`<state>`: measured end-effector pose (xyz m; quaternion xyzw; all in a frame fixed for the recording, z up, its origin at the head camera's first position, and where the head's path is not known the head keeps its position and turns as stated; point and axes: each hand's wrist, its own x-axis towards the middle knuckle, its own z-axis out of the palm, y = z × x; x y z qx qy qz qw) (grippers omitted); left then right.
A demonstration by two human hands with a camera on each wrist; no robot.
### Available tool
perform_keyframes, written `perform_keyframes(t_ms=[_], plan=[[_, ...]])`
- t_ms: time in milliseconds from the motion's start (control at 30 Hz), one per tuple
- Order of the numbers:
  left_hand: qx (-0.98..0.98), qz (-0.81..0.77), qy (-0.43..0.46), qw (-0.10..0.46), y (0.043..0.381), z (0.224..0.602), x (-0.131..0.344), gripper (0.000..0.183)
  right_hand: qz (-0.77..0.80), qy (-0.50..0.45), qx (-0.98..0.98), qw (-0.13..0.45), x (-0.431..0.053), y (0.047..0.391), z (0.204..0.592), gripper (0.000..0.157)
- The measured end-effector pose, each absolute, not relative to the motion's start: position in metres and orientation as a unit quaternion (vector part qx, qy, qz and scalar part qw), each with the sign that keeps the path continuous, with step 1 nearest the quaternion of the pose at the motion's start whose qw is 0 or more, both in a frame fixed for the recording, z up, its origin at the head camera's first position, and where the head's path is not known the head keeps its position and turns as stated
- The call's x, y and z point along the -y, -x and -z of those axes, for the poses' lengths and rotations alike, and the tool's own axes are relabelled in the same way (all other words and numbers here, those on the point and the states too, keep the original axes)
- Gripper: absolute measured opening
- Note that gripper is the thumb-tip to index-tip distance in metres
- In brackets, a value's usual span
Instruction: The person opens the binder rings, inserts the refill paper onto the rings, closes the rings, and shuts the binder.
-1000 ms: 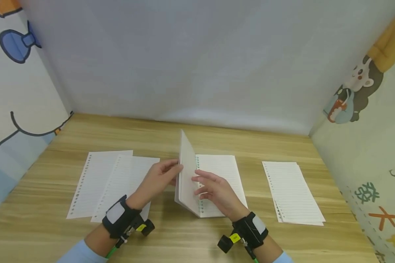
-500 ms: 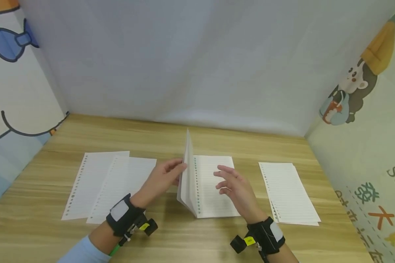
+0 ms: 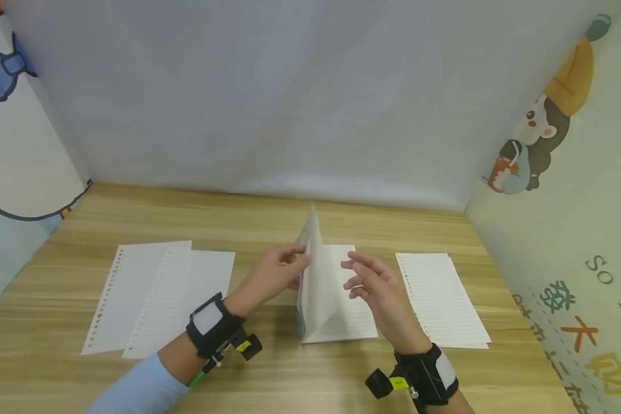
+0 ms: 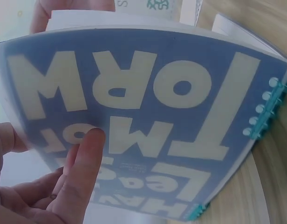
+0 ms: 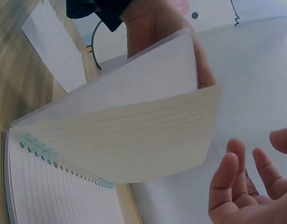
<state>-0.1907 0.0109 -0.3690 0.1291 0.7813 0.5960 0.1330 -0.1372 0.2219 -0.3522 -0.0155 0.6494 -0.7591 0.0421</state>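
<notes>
A ring-bound notebook (image 3: 341, 322) stands partly open on the table, its right half lying flat with ruled pages. My left hand (image 3: 276, 273) holds the raised cover and some leaves by their outer edge, thumb on the page side. In the left wrist view the cover (image 4: 148, 46) is blue with large pale letters, and teal rings (image 4: 262, 112) run along its spine. A ruled leaf (image 5: 134, 144) leans away from the raised part in the right wrist view. My right hand (image 3: 380, 293) hovers over the right page, fingers loosely bent, holding nothing.
Two overlapping loose punched sheets (image 3: 140, 293) lie to the left on the wooden table (image 3: 227, 207). A small stack of ruled sheets (image 3: 445, 299) lies to the right, partly behind my right hand. A pale wall (image 3: 269, 115) rises behind the table.
My left hand has swung the raised cover and leaves rightward, and a leaf now spreads toward the right page. The right hand has drawn back from the leaves to the right. The head view has shifted.
</notes>
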Motion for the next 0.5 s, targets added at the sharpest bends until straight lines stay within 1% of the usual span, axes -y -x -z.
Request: perform_keyframes(t_ms=[67,200,267,367,500], plan=[[-0.777,-0.602,-0.126,0.132,0.181,0.369,-0.008,0.053,0.755,0.013,-0.654,0.043,-0.229,0.131,0.351,0.02],[-0.786,-0.597,-0.105,0.122,0.164,0.37,0.0,0.054,0.754,0.034,-0.654,0.042,-0.243,0.117,0.345,0.021],[-0.795,-0.589,-0.094,0.113,0.156,0.37,0.002,0.054,0.757,0.059,-0.649,0.047,-0.247,0.109,0.34,0.022],[-0.796,-0.591,-0.081,0.104,0.143,0.37,-0.001,0.052,0.758,0.113,-0.638,0.07,-0.246,0.096,0.332,0.025],[-0.791,-0.598,-0.074,0.104,0.129,0.369,-0.019,0.052,0.743,0.183,-0.636,0.103,-0.24,0.077,0.325,0.026]])
